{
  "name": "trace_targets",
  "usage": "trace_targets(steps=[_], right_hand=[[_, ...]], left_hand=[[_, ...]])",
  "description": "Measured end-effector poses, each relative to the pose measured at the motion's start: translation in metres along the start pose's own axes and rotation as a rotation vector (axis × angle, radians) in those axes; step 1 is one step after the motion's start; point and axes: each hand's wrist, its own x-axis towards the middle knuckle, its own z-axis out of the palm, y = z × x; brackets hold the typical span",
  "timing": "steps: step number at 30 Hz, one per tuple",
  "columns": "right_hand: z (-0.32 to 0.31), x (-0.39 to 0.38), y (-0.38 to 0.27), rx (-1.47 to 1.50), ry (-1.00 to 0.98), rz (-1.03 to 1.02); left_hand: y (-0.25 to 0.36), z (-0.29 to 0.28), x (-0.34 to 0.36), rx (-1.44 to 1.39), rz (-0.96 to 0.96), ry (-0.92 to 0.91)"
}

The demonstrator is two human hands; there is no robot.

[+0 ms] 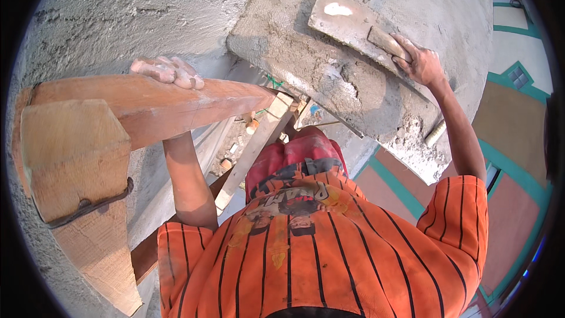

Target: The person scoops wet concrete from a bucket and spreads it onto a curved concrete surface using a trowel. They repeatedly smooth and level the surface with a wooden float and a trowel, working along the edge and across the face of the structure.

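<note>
My right hand [421,63], at the upper right, is wrapped round the handle of a long, flat plastering float [347,22]. The float's face lies against rough, grey mortar [353,82], and a pale patch shows on its back. My left hand [168,72] is dusted with cement. Its fingers curl over the upper edge of a reddish wooden beam [194,103], and the forearm passes behind and below the beam. Near the mortar's right edge lies a short, round handle [435,133]; whatever tool it belongs to is hidden.
A paler wood block [76,141] bound with a dark strap [88,206] stands close at the left. Rough cement wall [141,6] rises behind it. A slanting timber [259,141] runs beside my body, with rubble [232,147] far below. A teal-trimmed building [518,112] stands at the right.
</note>
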Motion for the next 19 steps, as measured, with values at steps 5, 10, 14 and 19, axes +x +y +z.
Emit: trace_targets(steps=[5,10,14,19], right_hand=[[-0.045,0.096,-0.061,-0.196,0.060,-0.365],[-0.060,0.184,-0.112,-0.373,0.086,-0.772],[-0.044,0.260,-0.143,-0.371,-0.032,-0.851],[-0.009,0.308,-0.145,-0.435,0.120,-0.998]], left_hand=[[0.001,0.014,0.005,0.081,0.060,-0.023],[0.004,0.011,0.004,0.131,0.082,-0.053],[0.001,0.015,0.006,0.106,0.118,-0.016],[-0.002,0.010,0.006,-0.002,0.074,-0.039]])
